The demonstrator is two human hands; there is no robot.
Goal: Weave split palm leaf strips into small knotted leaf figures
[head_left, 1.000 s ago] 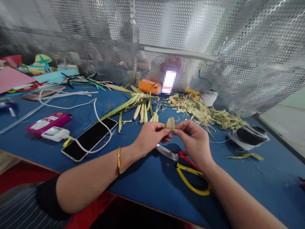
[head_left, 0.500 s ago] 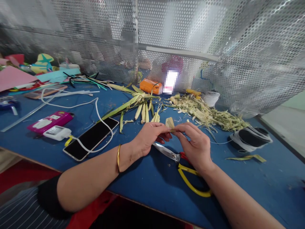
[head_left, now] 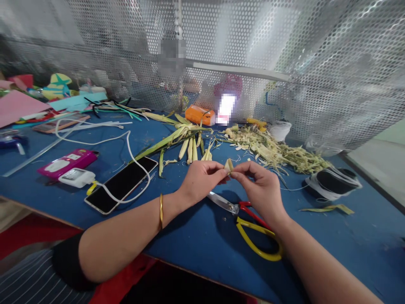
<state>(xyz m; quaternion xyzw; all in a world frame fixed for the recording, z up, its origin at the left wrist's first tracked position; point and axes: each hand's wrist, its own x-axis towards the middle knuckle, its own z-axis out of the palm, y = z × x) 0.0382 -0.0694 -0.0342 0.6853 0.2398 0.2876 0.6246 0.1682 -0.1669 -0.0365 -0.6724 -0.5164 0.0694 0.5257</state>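
Observation:
Between my fingertips is a small folded piece of pale dried husk (head_left: 229, 165). My left hand (head_left: 202, 179) pinches it from the left, and my right hand (head_left: 261, 183) pinches it from the right. Beneath my hands lie scissors (head_left: 260, 249) with one yellow and one red handle, their blades partly covered by my left hand. Just beyond my hands, several narrow husk bundles (head_left: 190, 150) lie beside long green-yellow husk leaves (head_left: 167, 141). A heap of shredded husk (head_left: 268, 145) spreads behind my right hand.
To the left, a black-screened phone (head_left: 122, 185) lies under a white cable, near a magenta device (head_left: 68, 162). A thread spool (head_left: 332, 184) and a loose husk strip (head_left: 329, 209) are at right. An orange packet (head_left: 200, 115) and a lit screen (head_left: 226, 109) stand by the perforated metal partition (head_left: 240, 38).
The husk piece is now folded narrower and more upright between my fingers. My left hand has shifted slightly right, its fingers curled closer in. My right hand's fingertips have drawn nearer to my left.

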